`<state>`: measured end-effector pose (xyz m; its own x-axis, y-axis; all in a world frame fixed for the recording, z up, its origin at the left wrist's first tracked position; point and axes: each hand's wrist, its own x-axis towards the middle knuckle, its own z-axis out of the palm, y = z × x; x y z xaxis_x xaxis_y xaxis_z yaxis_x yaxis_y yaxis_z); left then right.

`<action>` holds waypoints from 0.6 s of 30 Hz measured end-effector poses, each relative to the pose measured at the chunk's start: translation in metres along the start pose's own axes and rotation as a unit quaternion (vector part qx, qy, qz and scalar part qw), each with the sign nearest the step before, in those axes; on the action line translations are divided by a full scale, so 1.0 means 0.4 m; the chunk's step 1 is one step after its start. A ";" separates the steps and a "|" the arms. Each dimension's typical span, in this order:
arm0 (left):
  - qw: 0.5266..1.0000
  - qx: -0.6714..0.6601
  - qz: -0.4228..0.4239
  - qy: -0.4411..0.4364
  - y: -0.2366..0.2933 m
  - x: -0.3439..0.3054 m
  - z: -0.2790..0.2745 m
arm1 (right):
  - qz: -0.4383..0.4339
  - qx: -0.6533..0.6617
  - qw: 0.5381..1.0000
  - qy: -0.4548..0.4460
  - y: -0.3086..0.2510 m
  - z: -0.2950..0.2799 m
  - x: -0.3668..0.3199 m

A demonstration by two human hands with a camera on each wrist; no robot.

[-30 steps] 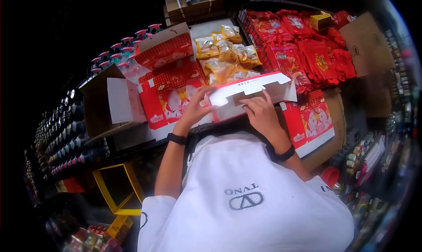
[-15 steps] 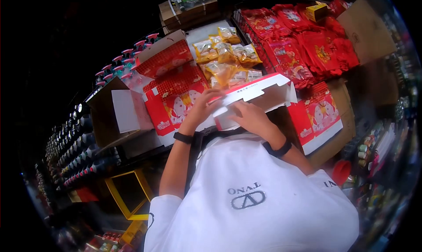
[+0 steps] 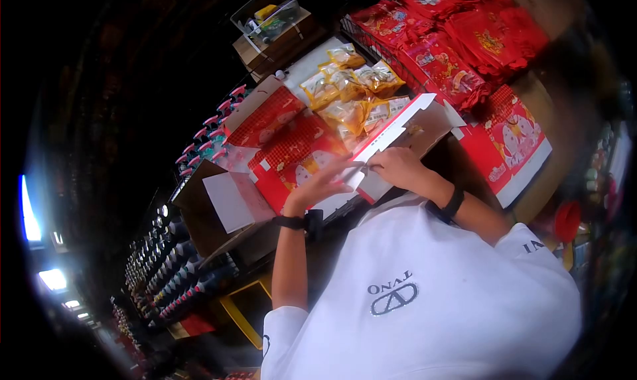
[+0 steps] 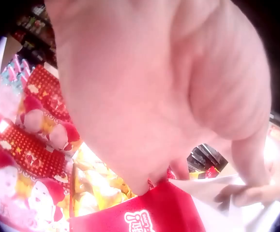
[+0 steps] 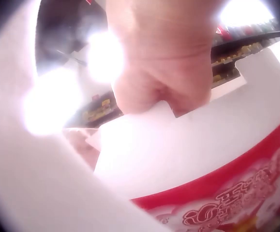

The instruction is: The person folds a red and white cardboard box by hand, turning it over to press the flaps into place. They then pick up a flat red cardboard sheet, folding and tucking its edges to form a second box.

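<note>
Right hand point(image 3: 398, 166): fingers curled over the white flap of the half-folded red-and-white cardboard box point(image 3: 408, 128), gripping it. Left hand point(image 3: 320, 186): fingers straight, laid flat against the box's left end. The box is held tilted above the table's near edge, at chest level. Just behind it lie flat red printed cartons point(image 3: 292, 151), with yellow snack packets point(image 3: 352, 88) mid-table and red packets point(image 3: 458, 55) at the far right. Risk: uneven pressure could crease or tear the flap, or the tab could miss its slot.

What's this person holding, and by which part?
A red-and-white carton, near end: right hand grips its white flap, left hand presses flat beside it.
</note>
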<state>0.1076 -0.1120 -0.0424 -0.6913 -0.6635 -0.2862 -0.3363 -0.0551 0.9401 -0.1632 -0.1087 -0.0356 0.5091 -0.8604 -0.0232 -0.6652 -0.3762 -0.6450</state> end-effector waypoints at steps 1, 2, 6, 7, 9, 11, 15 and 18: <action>0.999 0.031 0.006 0.002 0.011 0.006 0.000 | 0.003 -0.003 1.000 0.004 0.001 0.004 0.001; 0.998 0.062 0.013 0.004 0.024 0.015 0.002 | 0.006 -0.007 1.000 0.009 0.003 0.007 0.001; 0.994 0.106 0.029 0.024 0.057 0.044 0.015 | 0.007 0.006 1.000 0.018 0.017 0.015 0.008; 0.993 0.107 0.037 0.045 0.063 0.050 0.024 | 0.007 0.003 1.000 0.028 0.019 0.014 0.011; 0.989 0.106 0.050 0.085 0.073 0.057 0.047 | 0.011 -0.001 0.999 0.039 0.026 0.017 0.014; 0.985 0.132 0.040 0.106 0.084 0.063 0.061 | 0.018 -0.002 0.999 0.041 0.035 0.023 0.017; 0.973 0.170 0.062 0.143 0.070 0.075 0.071 | 0.034 0.034 0.998 0.047 0.030 0.019 0.013; 0.961 0.199 0.079 0.177 0.055 0.085 0.080 | 0.023 0.065 0.995 0.068 0.030 0.019 0.013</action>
<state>0.0564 -0.1119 -0.0373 -0.5167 -0.8562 0.0021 -0.5112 0.3104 0.8014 -0.1643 -0.1151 -0.0494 0.3953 -0.9175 0.0435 -0.6045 -0.2955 -0.7397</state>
